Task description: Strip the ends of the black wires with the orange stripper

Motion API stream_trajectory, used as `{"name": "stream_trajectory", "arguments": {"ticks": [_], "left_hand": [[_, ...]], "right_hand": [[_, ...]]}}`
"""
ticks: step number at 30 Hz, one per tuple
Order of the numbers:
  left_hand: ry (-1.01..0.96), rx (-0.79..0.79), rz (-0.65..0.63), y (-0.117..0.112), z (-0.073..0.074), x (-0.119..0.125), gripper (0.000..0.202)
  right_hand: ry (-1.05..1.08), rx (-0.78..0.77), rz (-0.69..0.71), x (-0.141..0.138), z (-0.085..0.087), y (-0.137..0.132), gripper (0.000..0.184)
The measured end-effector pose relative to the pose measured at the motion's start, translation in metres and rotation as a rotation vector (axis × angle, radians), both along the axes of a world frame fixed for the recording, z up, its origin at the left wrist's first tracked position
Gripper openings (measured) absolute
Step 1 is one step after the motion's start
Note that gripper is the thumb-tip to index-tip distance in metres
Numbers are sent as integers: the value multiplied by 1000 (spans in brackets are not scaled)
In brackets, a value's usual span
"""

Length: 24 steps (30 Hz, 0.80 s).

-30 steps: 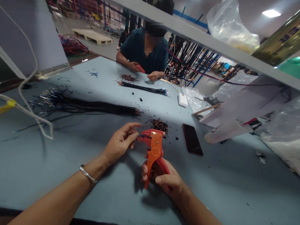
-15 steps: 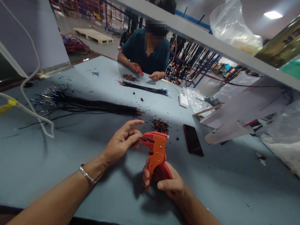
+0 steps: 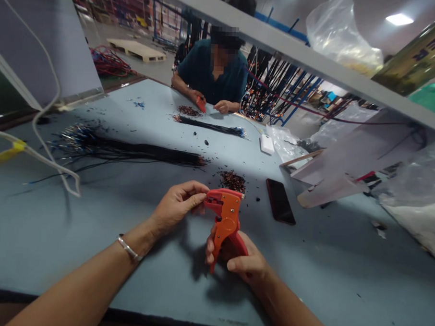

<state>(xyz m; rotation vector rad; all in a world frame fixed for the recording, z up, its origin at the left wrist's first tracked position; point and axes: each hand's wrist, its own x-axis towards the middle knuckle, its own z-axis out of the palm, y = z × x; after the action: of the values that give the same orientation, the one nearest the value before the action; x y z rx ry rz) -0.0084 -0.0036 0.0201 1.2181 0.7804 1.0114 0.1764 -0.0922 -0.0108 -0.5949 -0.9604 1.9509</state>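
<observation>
My right hand (image 3: pixel 247 260) is wrapped round the handles of an orange and red wire stripper (image 3: pixel 228 220), held upright over the table with its jaws to the left. At those jaws, my left hand (image 3: pixel 180 200) is closed in a pinch, thumb against index finger. What lies between these fingertips is hidden. Just behind the tool sits a pile of small black and copper-coloured offcuts (image 3: pixel 233 181). Farther back and left lies a thick bundle of black wires (image 3: pixel 142 151), with blue and silvery tips at its left end and copper-coloured ends at its right.
Across the table (image 3: pixel 143 284) a co-worker holds a red tool (image 3: pixel 201 103) beside a smaller wire bundle (image 3: pixel 212 126). A dark phone (image 3: pixel 280 201) lies to the right, a white box (image 3: pixel 266 144) behind it. White cable (image 3: pixel 71 176) hangs at left; a shelf beam (image 3: pixel 315 61) crosses above.
My left index finger has come down from outstretched onto the thumb. A small blue bit that showed at the fingertips is now out of sight. My right hand still holds the stripper.
</observation>
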Motion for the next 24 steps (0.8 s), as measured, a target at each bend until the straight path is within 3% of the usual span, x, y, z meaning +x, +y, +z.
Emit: {"name": "stream_trajectory", "arguments": {"ticks": [7,13,20,24], "left_hand": [[-18,-69,34,4,-5,1,26],[-152,-199,61,4,-5,2,25],[-33,-194,-14,1,-7,5,24],[-2,-179,4,0,-7,4,21]], "right_hand": [[-76,21,-133,4,7,3,51],[-34,5,-141,7,5,4,49],[-65,-26,-120,6,6,5,49],[-62,-29,-108,7,6,6,48]]}}
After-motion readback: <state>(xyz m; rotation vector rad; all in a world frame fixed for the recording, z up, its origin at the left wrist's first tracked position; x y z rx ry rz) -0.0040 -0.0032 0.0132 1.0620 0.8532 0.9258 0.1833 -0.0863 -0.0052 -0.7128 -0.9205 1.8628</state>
